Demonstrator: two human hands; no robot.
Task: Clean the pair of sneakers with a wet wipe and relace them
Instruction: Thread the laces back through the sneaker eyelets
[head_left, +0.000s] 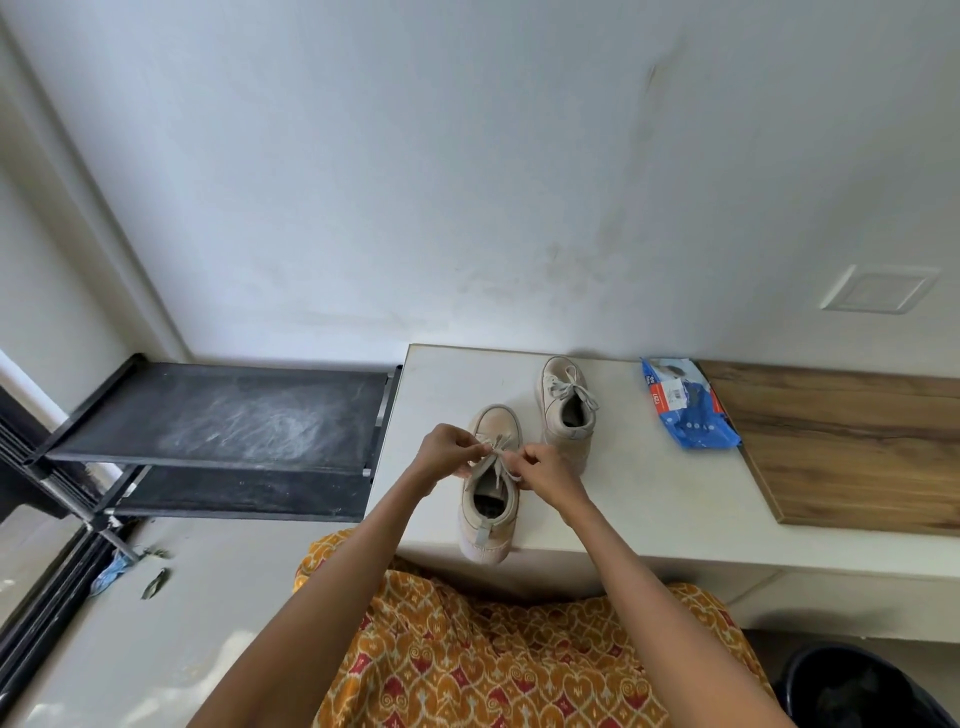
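white table (649, 499) stood by the wall | near shoe (488, 499) lay on it under both hands, heel over the front edge | other shoe (566, 410) sat just past the right hand, laces tied | blue wipes pack (685, 405) lay farther right, touching the wood board (852, 447) on the table's right end

Near sneaker (488, 483) on table (649, 499), far sneaker (566, 410) behind-right.
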